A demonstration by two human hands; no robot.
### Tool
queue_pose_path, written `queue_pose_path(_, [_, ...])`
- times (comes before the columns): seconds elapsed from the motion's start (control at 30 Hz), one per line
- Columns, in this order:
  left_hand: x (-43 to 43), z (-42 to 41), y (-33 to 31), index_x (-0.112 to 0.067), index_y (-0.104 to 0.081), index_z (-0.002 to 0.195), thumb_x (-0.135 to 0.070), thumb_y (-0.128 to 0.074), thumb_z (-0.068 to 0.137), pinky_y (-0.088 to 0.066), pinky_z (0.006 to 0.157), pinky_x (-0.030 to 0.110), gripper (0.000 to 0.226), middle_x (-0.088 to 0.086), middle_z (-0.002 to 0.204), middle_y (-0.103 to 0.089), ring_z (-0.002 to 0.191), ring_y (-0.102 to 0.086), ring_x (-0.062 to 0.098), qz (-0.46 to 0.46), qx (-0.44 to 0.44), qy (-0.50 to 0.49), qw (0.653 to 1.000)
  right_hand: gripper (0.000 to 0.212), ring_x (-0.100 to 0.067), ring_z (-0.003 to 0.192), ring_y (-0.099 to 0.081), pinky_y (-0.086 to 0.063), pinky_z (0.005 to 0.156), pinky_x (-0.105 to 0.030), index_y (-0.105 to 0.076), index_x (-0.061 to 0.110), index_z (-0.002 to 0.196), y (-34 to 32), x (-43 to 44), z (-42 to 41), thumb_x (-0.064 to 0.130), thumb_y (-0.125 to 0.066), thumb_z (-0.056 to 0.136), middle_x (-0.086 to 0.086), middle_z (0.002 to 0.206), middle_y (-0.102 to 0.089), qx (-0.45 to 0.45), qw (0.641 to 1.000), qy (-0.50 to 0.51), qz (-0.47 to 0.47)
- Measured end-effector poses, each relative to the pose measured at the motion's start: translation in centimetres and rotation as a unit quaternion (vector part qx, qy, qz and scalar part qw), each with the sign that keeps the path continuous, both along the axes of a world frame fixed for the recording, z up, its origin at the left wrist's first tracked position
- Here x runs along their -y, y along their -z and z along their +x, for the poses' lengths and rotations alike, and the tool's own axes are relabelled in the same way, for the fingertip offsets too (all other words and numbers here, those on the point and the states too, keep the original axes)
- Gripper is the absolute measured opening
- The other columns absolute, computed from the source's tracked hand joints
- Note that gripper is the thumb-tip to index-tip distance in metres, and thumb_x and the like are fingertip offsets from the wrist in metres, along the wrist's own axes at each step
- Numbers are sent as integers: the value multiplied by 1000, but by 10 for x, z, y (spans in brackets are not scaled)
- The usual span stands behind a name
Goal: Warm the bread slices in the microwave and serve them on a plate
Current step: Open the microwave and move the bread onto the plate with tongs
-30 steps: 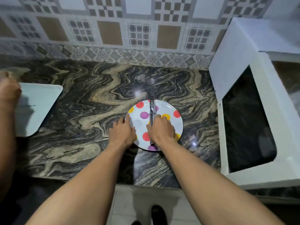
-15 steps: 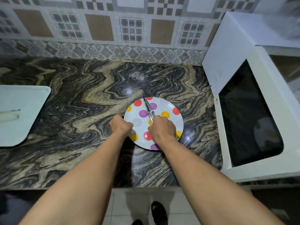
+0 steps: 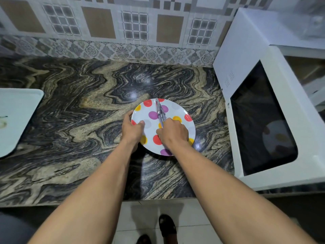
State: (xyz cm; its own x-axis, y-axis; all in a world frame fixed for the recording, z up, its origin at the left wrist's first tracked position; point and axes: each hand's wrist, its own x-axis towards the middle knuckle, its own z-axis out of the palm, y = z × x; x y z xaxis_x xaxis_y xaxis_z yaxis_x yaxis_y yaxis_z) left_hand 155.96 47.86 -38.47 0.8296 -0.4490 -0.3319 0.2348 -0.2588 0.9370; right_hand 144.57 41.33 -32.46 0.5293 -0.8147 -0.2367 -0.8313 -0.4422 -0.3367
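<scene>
Far to the left of the left hand (image 3: 131, 128), a white tray (image 3: 15, 117) lies on the marbled countertop (image 3: 79, 120). That hand grips the near-left rim of the polka-dot plate (image 3: 177, 110), thumb on top and fingers curled at the edge. Just to its right, the right hand (image 3: 173, 132) is closed round the handle of metal tongs (image 3: 159, 111), whose arms lie close together and point away across the plate. Right of this hand stands the white microwave (image 3: 246, 50), door closed.

The swirled marble countertop (image 3: 79, 120) carries a polka-dot plate (image 3: 177, 110) near its front edge, a white microwave (image 3: 246, 50) at right and a white tray (image 3: 15, 117) at left.
</scene>
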Motion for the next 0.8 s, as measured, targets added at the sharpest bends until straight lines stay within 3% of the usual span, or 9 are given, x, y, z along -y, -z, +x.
queue_pose_path(0.1, [4, -5, -2, -18, -54, 136, 5, -59, 93, -53, 91, 37, 49, 5, 113, -63, 100, -61, 22, -39, -9, -14, 999, 22, -36, 90, -58, -38, 66, -35, -60, 8, 106, -1, 2, -4, 25, -55, 93, -14, 108, -63, 2, 1000, -1, 3])
queue_pose_path(0.33, [5, -5, -3, -23, -52, 142, 5, -57, 94, -53, 91, 34, 56, 5, 120, -64, 104, -62, 21, -63, -39, -28, 997, 28, -37, 104, -60, -37, 70, -34, -59, 7, 111, -12, 4, -16, 29, -57, 95, -15, 117, -63, 9, 1000, -2, -12])
queue_pose_path(0.53, [-9, -6, -16, -26, -57, 136, 7, -55, 92, -54, 88, 36, 55, 5, 119, -66, 97, -62, 19, -64, -20, -31, 997, 19, -34, 99, -61, -37, 68, -33, -60, 11, 97, -37, -7, -30, 29, -61, 92, -14, 110, -67, 18, 999, 2, -35])
queue_pose_path(0.67, [-22, -14, -35, -27, -57, 135, 6, -57, 91, -56, 91, 40, 55, 2, 113, -66, 97, -63, 21, -78, -31, -50, 995, 24, -35, 99, -61, -36, 68, -33, -62, 9, 104, -60, -19, -42, 30, -60, 92, -13, 112, -67, 28, 998, -6, -50])
queue_pose_path(0.8, [-35, -33, -55, -26, -53, 141, 3, -63, 90, -57, 83, 37, 60, 4, 112, -66, 93, -64, 21, -105, -41, -63, 992, 22, -34, 94, -59, -36, 68, -33, -58, 10, 98, -82, -31, -59, 32, -60, 93, -14, 110, -66, 32, 997, -30, -61])
